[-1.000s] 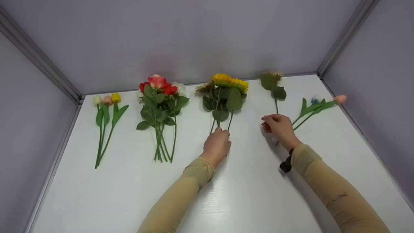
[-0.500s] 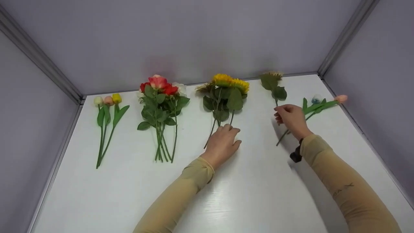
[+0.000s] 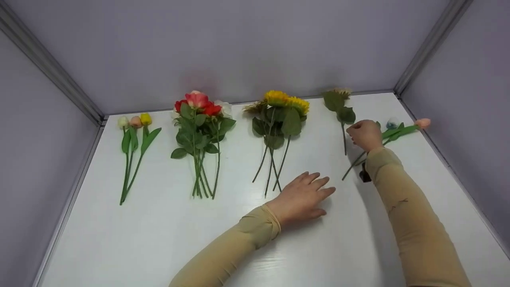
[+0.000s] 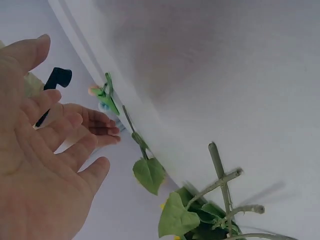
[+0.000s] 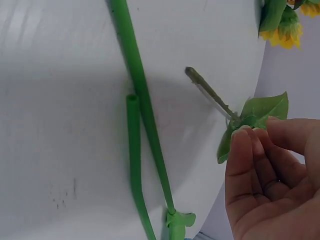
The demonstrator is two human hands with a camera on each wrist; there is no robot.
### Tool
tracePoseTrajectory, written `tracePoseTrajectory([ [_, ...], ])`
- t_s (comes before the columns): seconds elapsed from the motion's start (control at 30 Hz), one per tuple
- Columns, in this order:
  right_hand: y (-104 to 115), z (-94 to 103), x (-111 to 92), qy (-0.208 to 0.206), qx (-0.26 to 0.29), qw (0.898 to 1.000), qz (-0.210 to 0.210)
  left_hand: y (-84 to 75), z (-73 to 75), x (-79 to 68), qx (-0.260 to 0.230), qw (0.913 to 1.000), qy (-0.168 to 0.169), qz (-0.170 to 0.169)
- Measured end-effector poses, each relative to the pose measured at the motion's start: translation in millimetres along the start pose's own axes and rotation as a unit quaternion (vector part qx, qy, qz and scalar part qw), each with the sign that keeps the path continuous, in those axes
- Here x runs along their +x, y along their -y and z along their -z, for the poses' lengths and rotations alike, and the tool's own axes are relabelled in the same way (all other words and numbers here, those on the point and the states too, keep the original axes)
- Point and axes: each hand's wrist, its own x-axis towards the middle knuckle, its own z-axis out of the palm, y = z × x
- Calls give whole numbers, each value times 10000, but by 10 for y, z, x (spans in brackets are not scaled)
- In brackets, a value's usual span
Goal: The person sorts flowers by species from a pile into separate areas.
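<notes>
With fingers spread and nothing in them, my left hand is over the white table, just in front of the sunflower stems. That sunflower bunch has yellow heads and a brownish one, its stems fanned and crossing. My right hand hovers just right of a single leafy flower, whose head faces away. Its fingers are loosely curled, with the thumb apart from them in the right wrist view. Beneath the right hand and forearm lie two tulips, one blue and one pink; their stems are partly hidden in the head view.
A bunch of red, pink and white roses lies left of the sunflowers. Further left are three tulips in white, peach and yellow. Grey panels wall in the table at the back and both sides.
My left hand has let go of the sunflower stems and moved right and nearer, its fingers spreading. My right hand has left the single flower's stem and shifted right and farther back.
</notes>
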Motion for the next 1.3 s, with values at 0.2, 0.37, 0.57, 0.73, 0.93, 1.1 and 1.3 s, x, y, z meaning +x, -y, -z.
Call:
tracePoseTrajectory([
  [0.2,-133,-115,87,189,-440,9981,-378,-36,-78,-7,-85,9998,167,-14],
  [0.37,-117,-99,104,440,-526,9958,-612,-3,-73,13,-76,9998,196,46],
  [0.57,-83,-3,52,909,-118,9909,-991,47,-63,21,-253,9994,211,57],
  [0.73,-116,69,-42,1300,900,9779,-1367,115,-57,3,-495,9986,118,156],
  [0.93,-127,108,-188,1240,1765,9717,-963,254,-18,-51,-1339,9878,-400,691],
  [1.1,31,11,-420,1077,2165,9692,-467,404,79,-127,-3023,9327,-1099,1633],
  [1.3,350,-357,-851,1073,2408,9646,29,585,191,-211,-5083,8058,-1834,2423],
])
